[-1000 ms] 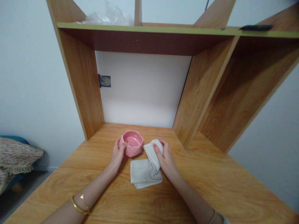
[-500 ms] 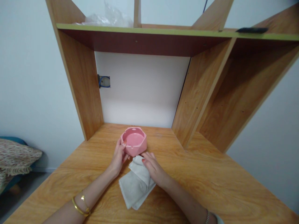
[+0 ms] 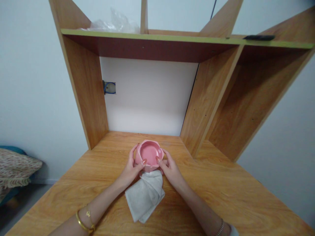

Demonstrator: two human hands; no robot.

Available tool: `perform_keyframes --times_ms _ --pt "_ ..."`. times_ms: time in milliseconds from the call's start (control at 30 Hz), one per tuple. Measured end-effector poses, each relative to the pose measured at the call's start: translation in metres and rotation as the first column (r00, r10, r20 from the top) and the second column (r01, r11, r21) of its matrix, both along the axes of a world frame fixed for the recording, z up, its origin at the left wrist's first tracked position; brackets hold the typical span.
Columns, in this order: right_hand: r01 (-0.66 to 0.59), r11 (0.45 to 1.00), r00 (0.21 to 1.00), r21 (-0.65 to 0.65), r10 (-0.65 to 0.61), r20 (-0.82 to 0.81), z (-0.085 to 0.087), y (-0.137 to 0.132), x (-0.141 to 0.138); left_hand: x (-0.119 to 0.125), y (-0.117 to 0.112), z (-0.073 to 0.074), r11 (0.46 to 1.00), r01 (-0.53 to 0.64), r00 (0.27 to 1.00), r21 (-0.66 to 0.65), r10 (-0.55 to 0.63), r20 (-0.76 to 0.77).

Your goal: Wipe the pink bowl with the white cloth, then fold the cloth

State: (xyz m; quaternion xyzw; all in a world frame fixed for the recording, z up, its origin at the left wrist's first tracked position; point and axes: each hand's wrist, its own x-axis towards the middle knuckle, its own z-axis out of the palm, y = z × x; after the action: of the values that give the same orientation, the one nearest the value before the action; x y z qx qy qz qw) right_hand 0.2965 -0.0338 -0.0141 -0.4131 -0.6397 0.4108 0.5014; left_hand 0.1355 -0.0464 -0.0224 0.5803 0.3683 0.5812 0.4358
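Observation:
A pink ashtray [image 3: 149,154] is held just above the wooden desk [image 3: 221,190], tilted toward me. My left hand [image 3: 131,167] grips its left side, thumb on the rim. My right hand [image 3: 169,167] grips its right side, thumb over the rim too. A crumpled white cloth [image 3: 145,195] lies on the desk right below the ashtray, between my wrists; neither hand holds it.
The desk has a wooden hutch with an upright divider [image 3: 197,108] right of the ashtray and a shelf [image 3: 152,36] overhead. Clear plastic [image 3: 113,23] and a dark flat object [image 3: 258,37] lie on the shelf. A patterned fabric [image 3: 14,168] lies at far left.
My right hand let go of the cloth and took hold of the ashtray's right side. The ashtray moved right and tilted toward me above the cloth.

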Motion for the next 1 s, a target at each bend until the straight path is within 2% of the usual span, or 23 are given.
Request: perform_keyframes --times_ms 67,167,233,367,467,567,700,833,1000 --pt "0.023 1.000 0.999 -0.015 -0.022 0.028 0.002 -0.001 0.000 0.003 -0.001 -0.002 0.998 0.063 0.994 0.019 -0.064 0.083" --pt "0.068 0.997 0.996 -0.041 -0.066 0.064 0.004 0.001 0.002 0.005 -0.002 -0.004 0.997 0.082 0.995 0.000 -0.082 0.052" --pt "0.079 0.995 0.994 -0.054 -0.074 0.084 0.005 0.002 0.004 0.006 -0.004 -0.004 0.996 0.085 0.996 -0.017 -0.085 -0.009" --pt "0.111 0.992 0.988 -0.066 -0.103 0.119 0.011 0.007 0.014 0.005 -0.007 -0.003 0.993 0.115 0.986 0.037 -0.110 -0.125" --pt "0.192 0.979 0.972 -0.072 -0.180 0.152 0.017 0.015 0.031 0.002 -0.006 -0.005 0.996 0.082 0.933 0.017 -0.071 -0.353" --pt "0.337 0.941 0.928 -0.005 -0.332 0.169 0.019 0.026 0.054 -0.001 -0.004 -0.005 0.999 0.028 0.847 0.024 -0.011 -0.531" --pt "0.426 0.902 0.881 0.064 -0.430 0.196 0.012 0.040 0.085 -0.002 -0.006 -0.001 0.996 0.036 0.788 0.076 0.018 -0.615" --pt "0.504 0.861 0.818 0.058 -0.498 0.288 0.001 0.048 0.103 -0.001 -0.010 0.004 0.989 0.043 0.763 0.139 0.057 -0.644" --pt "0.577 0.807 0.706 0.126 -0.570 0.419 0.000 0.047 0.107 -0.002 -0.011 0.005 0.986 0.059 0.759 0.155 0.056 -0.649"
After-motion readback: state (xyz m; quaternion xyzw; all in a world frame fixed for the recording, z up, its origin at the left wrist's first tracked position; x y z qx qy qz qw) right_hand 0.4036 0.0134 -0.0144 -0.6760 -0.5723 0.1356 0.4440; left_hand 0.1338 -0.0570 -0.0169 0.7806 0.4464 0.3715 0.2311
